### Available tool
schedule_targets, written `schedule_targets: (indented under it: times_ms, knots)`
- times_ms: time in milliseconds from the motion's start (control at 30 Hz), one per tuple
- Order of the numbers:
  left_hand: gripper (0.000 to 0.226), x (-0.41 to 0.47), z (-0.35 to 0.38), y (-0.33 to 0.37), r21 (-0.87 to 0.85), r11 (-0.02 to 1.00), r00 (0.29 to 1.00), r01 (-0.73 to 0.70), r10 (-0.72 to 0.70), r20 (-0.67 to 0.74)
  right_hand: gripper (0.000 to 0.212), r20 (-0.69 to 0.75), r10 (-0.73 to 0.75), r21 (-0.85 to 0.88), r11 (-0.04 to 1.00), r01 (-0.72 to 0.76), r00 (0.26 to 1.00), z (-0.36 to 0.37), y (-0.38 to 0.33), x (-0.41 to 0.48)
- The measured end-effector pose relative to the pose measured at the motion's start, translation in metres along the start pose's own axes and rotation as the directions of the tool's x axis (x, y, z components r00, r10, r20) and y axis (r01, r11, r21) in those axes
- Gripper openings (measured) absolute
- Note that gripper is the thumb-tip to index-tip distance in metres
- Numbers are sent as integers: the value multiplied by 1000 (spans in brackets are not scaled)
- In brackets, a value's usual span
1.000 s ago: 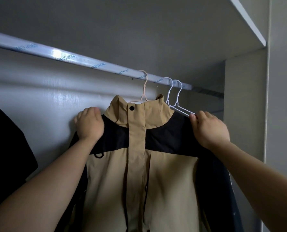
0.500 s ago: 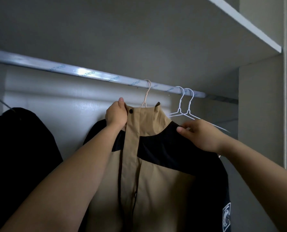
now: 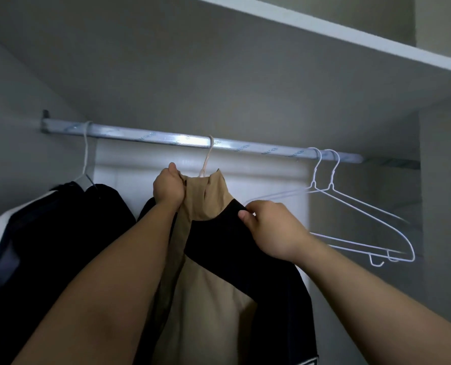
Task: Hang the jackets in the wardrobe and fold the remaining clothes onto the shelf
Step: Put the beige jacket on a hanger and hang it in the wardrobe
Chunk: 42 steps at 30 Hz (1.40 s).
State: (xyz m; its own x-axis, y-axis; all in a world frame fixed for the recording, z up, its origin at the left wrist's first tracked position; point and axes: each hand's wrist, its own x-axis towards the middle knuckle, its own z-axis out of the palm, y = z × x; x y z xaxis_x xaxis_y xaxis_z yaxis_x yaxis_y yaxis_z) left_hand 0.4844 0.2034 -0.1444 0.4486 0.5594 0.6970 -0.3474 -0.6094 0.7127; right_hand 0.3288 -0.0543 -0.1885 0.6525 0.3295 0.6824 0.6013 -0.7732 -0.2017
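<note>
A tan and black jacket (image 3: pixel 214 280) hangs from a pale pink hanger (image 3: pixel 206 160) hooked over the metal wardrobe rail (image 3: pixel 245 147). My left hand (image 3: pixel 168 189) grips the left side of the tan collar. My right hand (image 3: pixel 274 230) pinches the black shoulder panel on the jacket's right side. The jacket is turned partly sideways, its front edge toward me. A dark jacket (image 3: pixel 58 233) hangs on a white hanger (image 3: pixel 86 159) at the left end of the rail.
Two empty white wire hangers (image 3: pixel 350 214) hang on the rail to the right of the tan jacket. A white shelf (image 3: pixel 350 35) runs overhead. The wardrobe's side wall (image 3: pixel 443 206) stands at the right.
The tan jacket and its hanger have slid left along the rail, away from the two empty hangers. My left hand moved from the shoulder to the collar; the view tilted up and left.
</note>
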Motion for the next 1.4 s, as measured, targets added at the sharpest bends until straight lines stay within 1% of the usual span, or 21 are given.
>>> schedule_targets:
  times_ms: [133,233,333,400,467,533,567,600,667,700,767,800,867,933,967,1033,1100,1133,1200,1333,1400]
  knots:
    - [43,9,-24,-11,87,995,998,37,-32,-58,39,1,-37,37,999,36,999,10,-16,6]
    - [42,10,-45,-12,148,988,998,38,-30,-54,42,-5,-59,60,996,60,998,20,-27,9]
    - [41,5,-57,-2,125,985,993,116,-112,-42,41,-5,-71,76,995,71,997,26,-30,10]
    - [41,-4,-60,15,58,989,981,139,-130,-142,46,-7,-51,108,993,52,999,26,-27,9]
    - [35,-23,-57,40,4,1000,935,15,-13,-354,56,-35,19,153,988,-13,999,22,-17,8]
    - [27,-51,-52,69,-22,969,850,-245,204,-486,58,-101,114,138,986,-99,988,15,4,7]
    - [26,-65,-48,86,-34,924,828,-382,325,-458,57,-155,159,98,984,-145,975,10,19,6]
    - [27,-76,-43,104,-64,872,826,-485,432,-362,53,-220,196,49,981,-190,955,4,34,6]
    - [30,-90,-26,144,-94,842,846,-532,533,-17,39,-357,234,-46,963,-267,904,-11,65,2]
    - [29,-94,-14,165,-66,860,842,-507,510,177,32,-419,227,-89,954,-288,879,-19,80,0]
    - [24,-103,12,203,-27,929,778,-370,325,537,20,-504,189,-189,928,-321,843,-36,107,-4]
    - [25,-109,27,217,-31,970,710,-242,198,676,21,-521,191,-240,902,-358,832,-44,120,-8]
    - [29,-125,51,231,4,999,564,41,-26,826,31,-524,257,-304,834,-460,812,-58,144,-17]
    - [34,-141,72,230,22,960,479,278,-159,863,34,-508,342,-351,756,-553,791,-69,165,-28]
    - [35,-148,84,226,-4,917,458,398,-195,867,33,-484,385,-368,726,-582,786,-73,174,-33]
    - [40,-162,110,221,-111,802,466,587,-222,856,32,-423,458,-387,689,-613,782,-77,189,-43]
    - [34,-178,131,219,-222,671,481,708,-227,847,32,-343,516,-400,676,-619,785,-78,199,-48]
    - [29,-187,139,219,-250,605,467,756,-232,853,31,-307,540,-395,677,-621,784,-78,203,-50]
    - [35,-200,149,219,-299,486,448,821,-224,866,30,-267,566,-372,686,-625,780,-76,209,-52]
    - [33,-203,157,222,-451,314,519,835,-182,835,25,-262,522,-333,741,-583,812,-71,212,-49]
    - [28,-199,154,230,-494,233,534,838,-161,830,21,-300,496,-293,765,-573,815,-73,209,-45]
